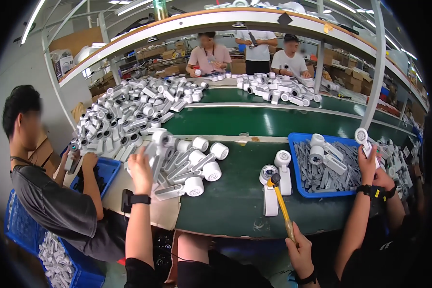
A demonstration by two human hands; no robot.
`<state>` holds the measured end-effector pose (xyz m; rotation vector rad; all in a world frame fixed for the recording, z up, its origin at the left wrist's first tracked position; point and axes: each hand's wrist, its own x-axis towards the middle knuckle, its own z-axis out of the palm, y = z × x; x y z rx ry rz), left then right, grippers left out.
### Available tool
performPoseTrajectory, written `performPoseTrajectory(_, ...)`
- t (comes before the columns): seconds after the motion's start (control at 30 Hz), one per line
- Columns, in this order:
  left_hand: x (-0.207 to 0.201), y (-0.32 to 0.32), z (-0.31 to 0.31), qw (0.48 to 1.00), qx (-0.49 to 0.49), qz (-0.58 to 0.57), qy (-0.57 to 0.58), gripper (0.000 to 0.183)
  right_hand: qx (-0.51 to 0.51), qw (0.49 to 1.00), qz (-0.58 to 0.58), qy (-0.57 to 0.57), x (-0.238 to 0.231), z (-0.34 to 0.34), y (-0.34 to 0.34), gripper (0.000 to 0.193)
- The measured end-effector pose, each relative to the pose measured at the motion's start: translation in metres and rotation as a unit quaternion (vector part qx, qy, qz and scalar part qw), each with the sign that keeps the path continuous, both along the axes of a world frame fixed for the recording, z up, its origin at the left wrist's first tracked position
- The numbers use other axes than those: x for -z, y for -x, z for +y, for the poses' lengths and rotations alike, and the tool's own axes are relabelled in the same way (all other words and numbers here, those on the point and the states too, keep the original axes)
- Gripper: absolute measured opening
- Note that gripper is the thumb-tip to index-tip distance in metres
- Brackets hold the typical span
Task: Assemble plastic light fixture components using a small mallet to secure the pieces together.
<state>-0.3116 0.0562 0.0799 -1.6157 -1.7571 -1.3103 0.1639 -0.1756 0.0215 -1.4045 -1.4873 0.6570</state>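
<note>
My right hand (pixel 300 249) is shut on the yellow handle of a small hammer (pixel 282 206). Its dark head rests over a white handheld-fan body (pixel 270 201) lying on the green table (pixel 225 201). A second white fan body (pixel 284 168) stands just beside it. My left hand (pixel 140 169), with a black watch on the wrist, reaches into a pile of white fan bodies (pixel 192 168) and grips one white piece (pixel 154 144) at the pile's left edge.
A blue tray (pixel 300 192) of grey flat pieces sits right of the hammer. A co-worker's hands (pixel 369 165) on the right hold a white fan part. Another co-worker (pixel 48 192) sits left by blue crates. A green conveyor (pixel 273 120) and more white parts lie beyond; people work across it.
</note>
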Motion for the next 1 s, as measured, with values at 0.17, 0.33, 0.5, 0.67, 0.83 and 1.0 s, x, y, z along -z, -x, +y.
performPoseTrajectory(0.17, 0.031, 0.069, 0.051, 0.991, -0.125, 0.026, 0.046, 0.035, 0.044, 0.998, -0.04, -0.021, 0.0, -0.005, -0.011, 0.053)
performPoseTrajectory(0.33, 0.039, 0.072, 0.056, 0.952, -0.227, 0.025, 0.206, 0.046, 0.058, 0.995, -0.067, 0.037, 0.008, -0.014, -0.017, 0.052)
performPoseTrajectory(0.5, 0.03, -0.033, 0.022, 0.99, 0.112, 0.084, 0.03, 0.044, 0.019, 0.996, -0.074, 0.047, 0.005, -0.01, -0.003, 0.053)
performPoseTrajectory(0.67, 0.032, -0.22, -0.076, 0.904, 0.344, 0.101, 0.233, 0.076, -0.027, 0.997, 0.013, 0.068, 0.007, -0.01, 0.008, 0.054)
performPoseTrajectory(0.83, 0.074, -0.223, -0.055, 0.925, 0.309, 0.074, 0.207, 0.068, -0.041, 0.995, 0.045, 0.074, 0.013, -0.012, 0.005, 0.056)
performPoseTrajectory(1.0, 0.055, -0.201, -0.064, 0.898, 0.362, 0.026, 0.251, 0.043, -0.052, 0.987, 0.09, 0.119, 0.012, -0.016, 0.001, 0.055)
